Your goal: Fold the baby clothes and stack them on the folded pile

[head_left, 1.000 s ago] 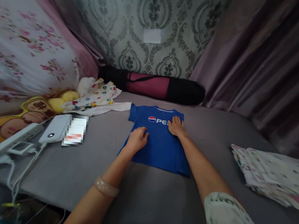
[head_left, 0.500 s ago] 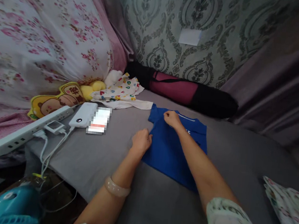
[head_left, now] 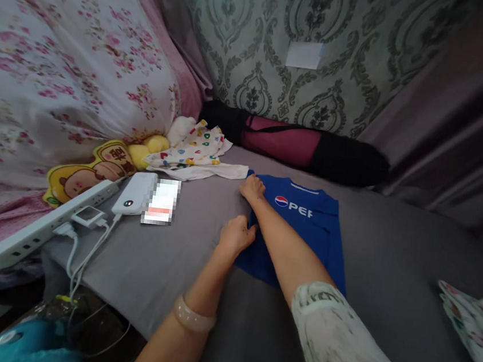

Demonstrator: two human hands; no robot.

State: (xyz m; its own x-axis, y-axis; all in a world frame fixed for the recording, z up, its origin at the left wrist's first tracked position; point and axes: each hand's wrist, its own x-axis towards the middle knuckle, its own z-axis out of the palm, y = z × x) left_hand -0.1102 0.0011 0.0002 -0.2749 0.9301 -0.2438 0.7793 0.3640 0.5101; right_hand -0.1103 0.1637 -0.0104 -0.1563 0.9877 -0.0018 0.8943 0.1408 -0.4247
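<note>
Blue shirt point(head_left: 305, 234) lies lengthwise; collar point(head_left: 304, 188) toward wall point(head_left: 256, 44) (logo up)

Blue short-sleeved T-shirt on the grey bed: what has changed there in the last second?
The right hand moved from the logo across to the far left corner of the blue short-sleeved T-shirt. The left hand stays curled at its left edge. The shirt stays flat on the grey bed.

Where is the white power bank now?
Head view: the power bank lies left of centre on the grey bed, beside the power strip, left of the blue shirt.
</note>
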